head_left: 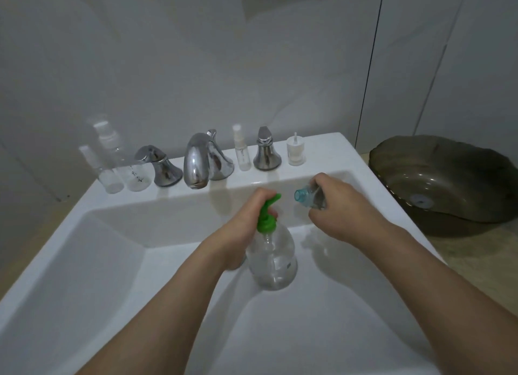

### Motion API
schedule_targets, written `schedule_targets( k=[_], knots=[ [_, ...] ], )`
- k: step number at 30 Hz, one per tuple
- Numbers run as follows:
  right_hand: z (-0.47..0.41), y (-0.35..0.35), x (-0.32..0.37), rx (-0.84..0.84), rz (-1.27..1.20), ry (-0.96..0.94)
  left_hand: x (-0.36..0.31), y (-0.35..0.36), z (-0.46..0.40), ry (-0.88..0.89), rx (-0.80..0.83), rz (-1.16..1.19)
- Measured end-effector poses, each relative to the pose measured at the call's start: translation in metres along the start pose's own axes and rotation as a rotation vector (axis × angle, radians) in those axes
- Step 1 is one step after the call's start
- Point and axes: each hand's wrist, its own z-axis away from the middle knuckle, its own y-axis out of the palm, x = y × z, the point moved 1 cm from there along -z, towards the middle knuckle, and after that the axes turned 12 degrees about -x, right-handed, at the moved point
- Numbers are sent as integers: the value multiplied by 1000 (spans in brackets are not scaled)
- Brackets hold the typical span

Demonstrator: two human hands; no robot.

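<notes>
Left grip (246, 223) and right grip (344, 206), both curled tight, reach forward near each other.

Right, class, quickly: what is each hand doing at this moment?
Left hand: grips the green pump of the big clear bottle.
Right hand: holds a small bottle, teal-necked.

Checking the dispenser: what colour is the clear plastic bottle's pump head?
Bright green plastic pump head, clearest in the head view.

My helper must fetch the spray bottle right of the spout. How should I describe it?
On the back ledge of the white sink, find the chrome spout. The spray bottle stands just right of it, before the right tap handle. It is slim, clear and white-capped, unlike the squat jar further right.
</notes>
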Motion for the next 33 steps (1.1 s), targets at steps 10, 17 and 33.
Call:
schedule_targets(
  k=[10, 17, 33],
  knots=[
    [1, 2, 4, 33, -110, -141, 7, 9, -6, 147, 104, 107],
    [-1, 7, 1, -28, -147, -198, 5, 9, -5, 166, 83, 224],
    [3, 5, 4, -7, -446, -89, -3, 0, 3, -45, 65, 82]
  ],
)
